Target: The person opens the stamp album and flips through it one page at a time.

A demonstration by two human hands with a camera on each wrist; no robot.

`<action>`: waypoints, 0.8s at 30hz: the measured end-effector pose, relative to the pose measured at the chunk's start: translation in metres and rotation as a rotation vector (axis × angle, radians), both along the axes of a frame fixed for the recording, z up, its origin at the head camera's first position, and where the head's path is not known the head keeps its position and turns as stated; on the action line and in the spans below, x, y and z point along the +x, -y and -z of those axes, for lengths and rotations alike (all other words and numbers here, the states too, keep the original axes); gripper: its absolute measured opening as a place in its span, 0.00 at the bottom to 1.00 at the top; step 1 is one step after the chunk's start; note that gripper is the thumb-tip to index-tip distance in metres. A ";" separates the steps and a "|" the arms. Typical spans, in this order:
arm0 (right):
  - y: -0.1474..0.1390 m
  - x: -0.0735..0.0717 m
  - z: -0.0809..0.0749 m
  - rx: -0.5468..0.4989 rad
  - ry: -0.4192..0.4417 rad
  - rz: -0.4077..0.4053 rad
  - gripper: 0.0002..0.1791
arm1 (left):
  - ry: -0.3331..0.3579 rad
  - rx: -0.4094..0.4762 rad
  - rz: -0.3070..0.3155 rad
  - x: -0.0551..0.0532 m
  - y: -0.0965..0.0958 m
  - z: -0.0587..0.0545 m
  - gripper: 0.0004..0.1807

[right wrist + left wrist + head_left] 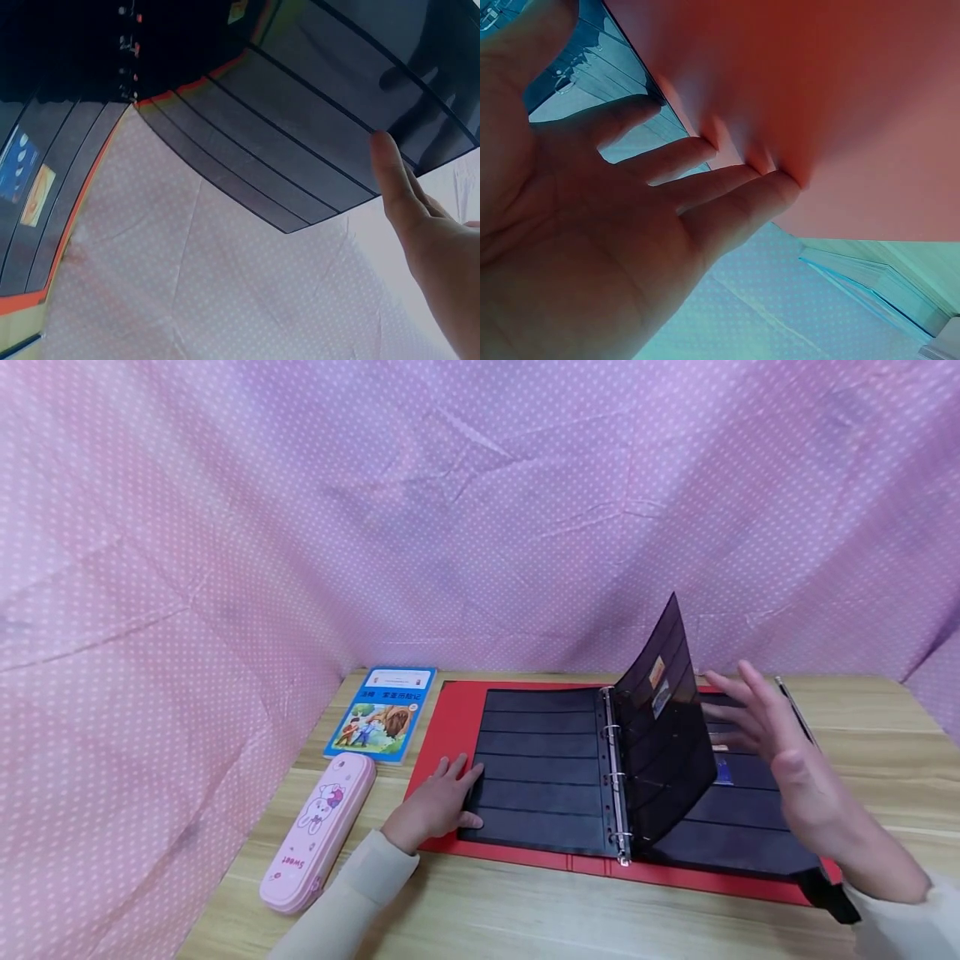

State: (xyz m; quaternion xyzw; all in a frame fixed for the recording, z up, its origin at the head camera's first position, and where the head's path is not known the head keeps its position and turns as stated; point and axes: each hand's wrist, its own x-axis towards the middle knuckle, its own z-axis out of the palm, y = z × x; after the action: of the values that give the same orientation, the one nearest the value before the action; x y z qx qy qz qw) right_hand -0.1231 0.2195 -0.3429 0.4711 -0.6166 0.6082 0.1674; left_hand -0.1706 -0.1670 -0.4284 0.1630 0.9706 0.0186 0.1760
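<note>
A red ring binder [450, 718] lies spread on the wooden table with black pocket pages in it. One black page [667, 752] stands raised from the metal rings [617, 777], with two small stamp-like pieces in its pockets. My right hand [787, 760] is at that page's outer edge, fingers extended; in the right wrist view a fingertip [384, 146] touches the sheet. My left hand [438, 802] rests on the red cover and the left page's outer edge, its fingers nearly straight in the left wrist view. More small pieces [722, 768] sit in the page lying on the right.
Left of the binder lie a blue illustrated book [382, 714] and a pink pencil case [318, 835] printed with a cartoon rabbit. A thin dark stick-like object [797, 710] lies beyond the binder's right side. Pink dotted cloth [480, 527] hangs behind the table.
</note>
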 end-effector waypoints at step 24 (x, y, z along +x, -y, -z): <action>0.041 0.014 0.058 0.766 0.240 0.312 0.22 | -0.194 0.499 -0.087 -0.010 0.036 -0.036 0.36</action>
State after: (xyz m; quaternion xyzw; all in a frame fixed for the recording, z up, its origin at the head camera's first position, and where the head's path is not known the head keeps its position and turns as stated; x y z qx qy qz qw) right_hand -0.1089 0.1790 -0.4010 0.3262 -0.8768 0.3533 -0.0025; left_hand -0.1810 -0.2027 -0.3927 0.1603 0.9545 0.2490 0.0356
